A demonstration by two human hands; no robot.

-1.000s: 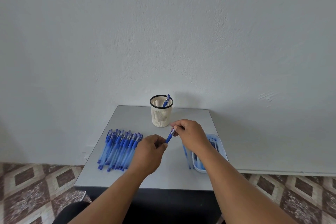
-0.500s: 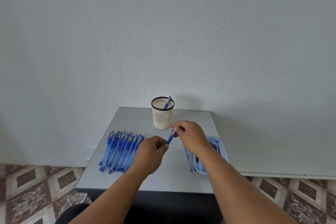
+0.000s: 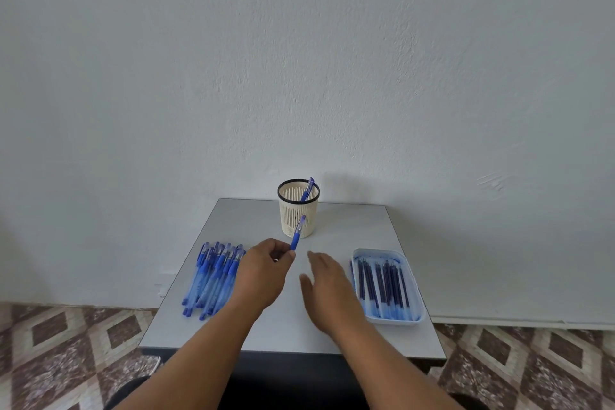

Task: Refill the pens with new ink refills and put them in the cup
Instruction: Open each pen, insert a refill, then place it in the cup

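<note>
Cup (image 3: 298,215): cream, vertical slotted pattern, black rim. Pen in cup (image 3: 307,189): blue. Held pen (image 3: 298,232): blue with a clear section. Row of pens (image 3: 213,276): translucent blue, darker blue caps. Tray (image 3: 417,289): pale blue. Refills (image 3: 382,280): dark blue. Surface (image 3: 349,230): plain light grey. Wall (image 3: 299,60): white. Floor (image 3: 66,353): brown-and-cream diamond tiles.

home room: patterned floor tiles (image 3: 66,343)
</note>
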